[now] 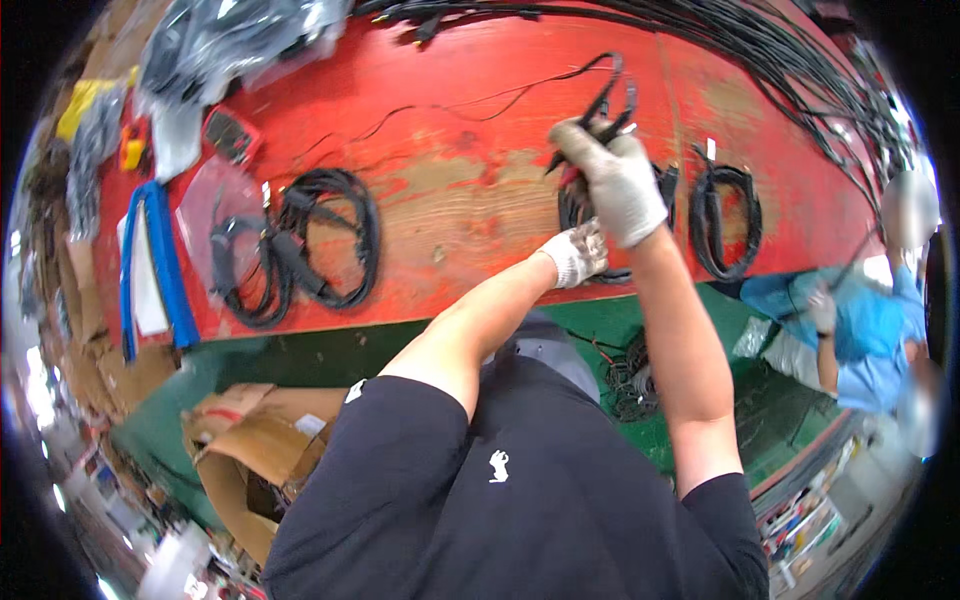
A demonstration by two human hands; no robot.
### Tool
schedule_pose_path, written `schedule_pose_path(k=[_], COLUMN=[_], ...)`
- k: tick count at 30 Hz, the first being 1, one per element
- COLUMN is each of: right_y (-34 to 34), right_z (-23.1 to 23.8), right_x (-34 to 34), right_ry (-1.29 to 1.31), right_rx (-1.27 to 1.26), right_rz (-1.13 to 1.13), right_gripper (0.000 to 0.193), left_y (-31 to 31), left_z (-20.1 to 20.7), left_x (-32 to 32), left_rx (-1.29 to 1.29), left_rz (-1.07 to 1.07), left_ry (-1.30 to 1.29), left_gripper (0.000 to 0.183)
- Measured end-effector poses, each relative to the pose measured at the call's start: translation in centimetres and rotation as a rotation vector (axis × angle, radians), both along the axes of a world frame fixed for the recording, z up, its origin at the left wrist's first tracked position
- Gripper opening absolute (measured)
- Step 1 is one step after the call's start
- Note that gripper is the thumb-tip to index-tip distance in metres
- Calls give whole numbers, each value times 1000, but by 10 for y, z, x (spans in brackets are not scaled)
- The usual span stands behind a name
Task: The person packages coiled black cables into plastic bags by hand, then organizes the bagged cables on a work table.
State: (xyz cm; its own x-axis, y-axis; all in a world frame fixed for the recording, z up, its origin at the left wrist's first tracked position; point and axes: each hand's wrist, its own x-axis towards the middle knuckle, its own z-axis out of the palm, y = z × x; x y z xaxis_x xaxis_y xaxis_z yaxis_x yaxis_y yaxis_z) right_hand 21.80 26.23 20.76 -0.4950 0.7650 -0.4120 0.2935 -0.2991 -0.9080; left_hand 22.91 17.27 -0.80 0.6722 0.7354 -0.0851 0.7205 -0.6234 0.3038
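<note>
My right hand [622, 188], in a white work glove, is closed round a black cable [618, 92] whose loop stands up beyond the fingers, slightly blurred. Below it my left hand [580, 253], in a soiled glove, is closed on the near side of a coiled black cable [570, 207]. The gloves cover much of that coil. Thin red and black wires [440, 108] run leftward over the red table from near my right hand. Another black cable coil [727, 222] lies just to the right, with a white tag [711, 149].
Left on the red table [440, 60] lie two joined black cable coils [330, 238], a red handheld meter [231, 135] and blue-edged strips [170, 265]. Loose black cables [720, 50] cover the far right. A cardboard box [250, 440] stands below. A co-worker in blue [865, 320] is at right.
</note>
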Motion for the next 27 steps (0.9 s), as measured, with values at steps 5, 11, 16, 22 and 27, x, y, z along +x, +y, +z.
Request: schedule_pose_path(k=[5, 11, 16, 22, 27], right_y=[21, 32, 23, 3, -7], right_z=[-3, -14, -31, -56, -70], right_x=[-39, -79, -89, -96, -95], right_ry=[143, 248, 161, 83, 34], right_rx=[-38, -3, -13, -92, -140], right_rz=[8, 7, 54, 43, 25], right_gripper=[25, 27, 26, 24, 26], left_y=[-91, -201, -221, -153, -91], left_z=[-19, -5, 52, 49, 21], left_x=[-81, -170, -207, -230, -308], left_rx=[315, 280, -22, 223, -24], left_rz=[201, 418, 476, 1576, 1940], left_ry=[-137, -59, -151, -450, -80], left_gripper=[9, 17, 34, 42, 66])
